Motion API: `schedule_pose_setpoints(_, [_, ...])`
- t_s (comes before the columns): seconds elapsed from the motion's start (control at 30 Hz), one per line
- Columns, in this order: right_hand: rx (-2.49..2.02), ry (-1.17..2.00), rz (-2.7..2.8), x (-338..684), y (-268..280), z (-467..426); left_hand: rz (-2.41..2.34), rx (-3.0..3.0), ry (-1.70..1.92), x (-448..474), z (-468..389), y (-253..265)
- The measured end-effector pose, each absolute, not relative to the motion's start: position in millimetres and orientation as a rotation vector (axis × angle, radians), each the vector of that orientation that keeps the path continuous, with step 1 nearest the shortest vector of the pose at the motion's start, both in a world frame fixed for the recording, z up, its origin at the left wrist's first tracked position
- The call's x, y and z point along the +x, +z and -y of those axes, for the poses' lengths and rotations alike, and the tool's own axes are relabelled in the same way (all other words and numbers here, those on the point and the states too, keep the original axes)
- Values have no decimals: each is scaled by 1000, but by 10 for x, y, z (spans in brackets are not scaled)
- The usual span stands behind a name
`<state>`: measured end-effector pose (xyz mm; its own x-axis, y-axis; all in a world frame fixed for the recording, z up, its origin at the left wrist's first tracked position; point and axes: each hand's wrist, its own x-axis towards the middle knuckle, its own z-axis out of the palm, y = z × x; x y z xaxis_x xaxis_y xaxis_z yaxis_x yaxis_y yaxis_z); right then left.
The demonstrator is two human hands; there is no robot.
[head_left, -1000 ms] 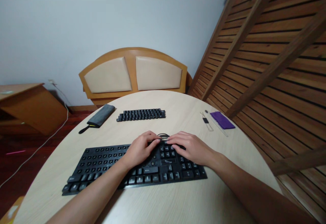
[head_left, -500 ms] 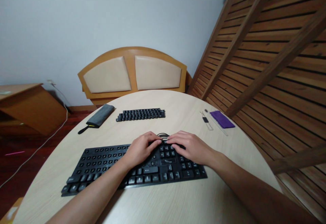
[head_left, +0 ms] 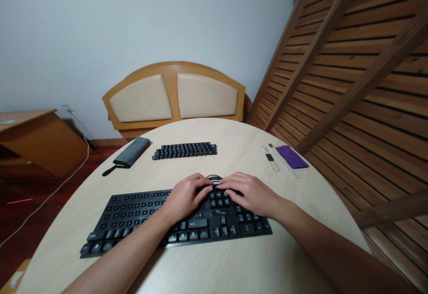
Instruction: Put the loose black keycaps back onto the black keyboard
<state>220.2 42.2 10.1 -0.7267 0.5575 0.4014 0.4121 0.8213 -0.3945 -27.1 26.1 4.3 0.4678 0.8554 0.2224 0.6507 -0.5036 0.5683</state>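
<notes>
A black keyboard (head_left: 197, 236) lies across the near part of the table, with many key positions on its left side bare of caps. At its back edge, my left hand (head_left: 187, 196) has thumb and fingers closed on the upper row, right of centre. Just beside it my right hand (head_left: 245, 191) grips the same edge, fingertips over the back and thumb on the keys. The fingertips of both hands nearly meet, and they hide the keys under them. Behind them shows a coiled black cable (head_left: 214, 177). Loose black keycaps (head_left: 185, 150) stand in rows farther back.
A grey pouch (head_left: 132, 151) with a black strap lies at the back left of the round table (head_left: 234, 138). To the right are a wire keycap puller (head_left: 270, 158), a thin brush (head_left: 284, 161) and a purple cloth (head_left: 292, 156). Wooden slats (head_left: 361, 106) rise at the right.
My left fingertips have shifted very slightly at the keyboard's back edge. The right hand, keyboard and loose keycaps look the same.
</notes>
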Motion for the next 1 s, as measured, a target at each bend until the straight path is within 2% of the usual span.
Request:
schedule_pose_setpoints(0.6, [-719, 330, 2515, 2204, 100, -429, -1250, 2454, 579, -243, -275, 118])
schedule_pose_setpoints(0.83, [-782, 195, 2501, 2171, 115, -371, -1228, 2455, 610, -245, -272, 89])
schedule_pose_setpoints(1.0, [-784, 331, 2470, 2034, 170, -122, -1200, 2402, 614, -259, -294, 97])
